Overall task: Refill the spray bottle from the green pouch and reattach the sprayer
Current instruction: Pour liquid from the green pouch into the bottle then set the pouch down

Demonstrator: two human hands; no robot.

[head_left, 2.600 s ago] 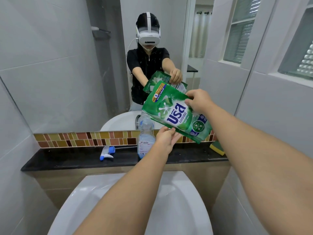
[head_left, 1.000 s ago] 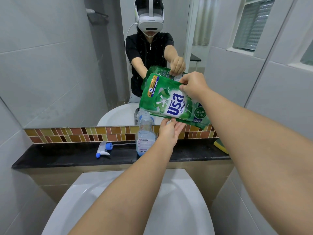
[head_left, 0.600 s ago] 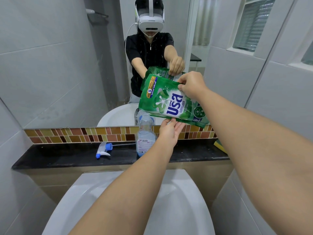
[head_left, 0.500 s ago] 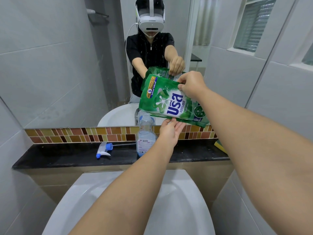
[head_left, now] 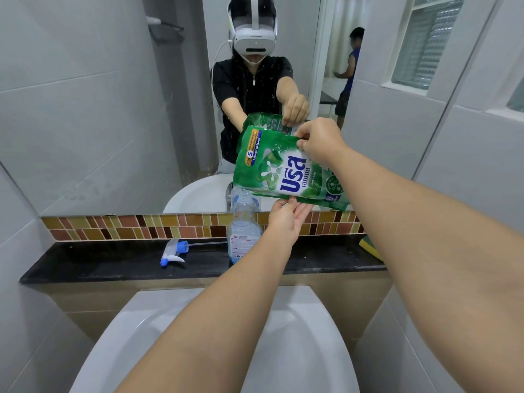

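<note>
Head view: your right hand [head_left: 320, 140] pinches the top edge of the tilted green pouch [head_left: 272, 168]; your left hand [head_left: 286, 222] props its lower edge on straight fingers [head_left: 300, 209]. The open spray bottle [head_left: 243, 236] stands on the bench [head_left: 99, 263] at the pouch's 7 o'clock, and the sprayer [head_left: 172, 252] lies at the bottle's 9 o'clock.
</note>
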